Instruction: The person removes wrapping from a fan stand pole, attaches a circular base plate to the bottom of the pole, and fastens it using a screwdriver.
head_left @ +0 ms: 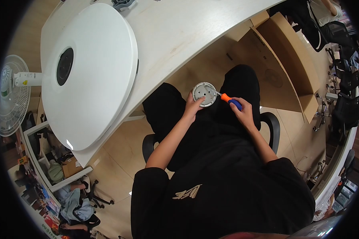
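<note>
Over my lap, my left hand [193, 106] grips a round, light grey part [203, 89] by its lower left rim, the thumb lying across its face. Several small dark holes show in that face. My right hand [243, 112] is wrapped round the blue and orange handle of a screwdriver [230, 100]. Its metal shaft points left and reaches the right edge of the round part. Whether the tip sits in a hole or only rests against the part, I cannot tell.
A white table [179, 30] curves past my knees at upper left, bearing a large white disc [97, 75] with a black centre. A fan [14, 93] stands at far left. To my right an open cardboard box [293, 59] sits on the floor, with office chairs [347, 105] beyond.
</note>
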Tool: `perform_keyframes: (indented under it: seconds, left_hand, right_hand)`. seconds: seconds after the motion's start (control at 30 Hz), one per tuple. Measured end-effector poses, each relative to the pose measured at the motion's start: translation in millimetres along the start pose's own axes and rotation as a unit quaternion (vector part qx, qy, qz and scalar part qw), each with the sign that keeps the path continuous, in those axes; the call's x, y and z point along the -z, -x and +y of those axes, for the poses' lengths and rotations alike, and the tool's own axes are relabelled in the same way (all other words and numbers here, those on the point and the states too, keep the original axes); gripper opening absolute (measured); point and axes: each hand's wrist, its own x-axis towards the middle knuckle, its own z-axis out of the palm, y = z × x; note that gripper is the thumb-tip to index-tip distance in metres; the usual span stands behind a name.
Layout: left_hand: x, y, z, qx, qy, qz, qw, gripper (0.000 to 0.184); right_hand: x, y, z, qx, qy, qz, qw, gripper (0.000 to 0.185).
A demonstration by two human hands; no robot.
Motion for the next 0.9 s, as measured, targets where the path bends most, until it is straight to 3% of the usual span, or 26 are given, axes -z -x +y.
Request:
perform_keyframes:
  seconds: [0.6, 0.9]
  left_hand:
    - [1, -2, -5, -0.012, 0.014, 0.002, 1.0, 0.05]
    - [1, -3, -7, -0.018, 0.022, -0.004, 1.0, 0.048]
  right_hand:
    - [-1, -4, -9, 0.039, 0.021, -0.01, 0.999, 0.029]
    - [-3, -6, 2, -0.107, -0.087, -0.041, 0.99, 0.032]
